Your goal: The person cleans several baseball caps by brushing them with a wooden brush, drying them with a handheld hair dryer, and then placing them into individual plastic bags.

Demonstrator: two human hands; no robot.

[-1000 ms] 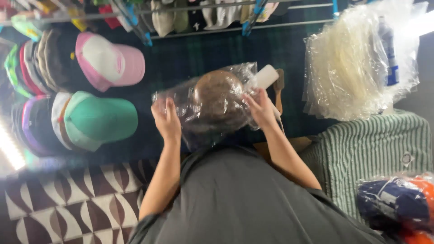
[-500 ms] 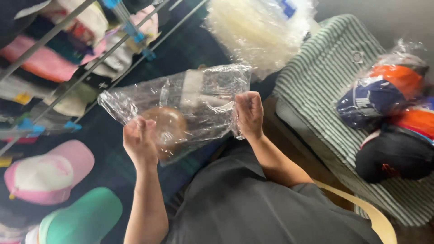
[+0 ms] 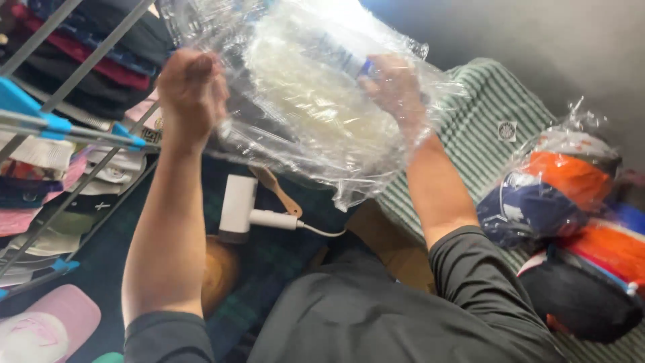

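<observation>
**Clear plastic bag raised between two fists**

The clear plastic bag hangs in the air, stretched between both hands above the dark patterned cloth, well above the things lying there. Nearest the body, a white handheld steamer lies on that cloth with a wooden brush just beside it; a brown rounded object sits partly hidden under the left forearm. Further up, the left hand is clenched on the bag's left edge, arm stretched almost straight. The right hand grips the opposite edge through the film, elbow bent. To handle the bag well, I would judge that both grips should stay near the mouth with even tension, so the film spreads without tearing. Beyond lie a striped green cushion, bagged caps and a rack of caps.
</observation>
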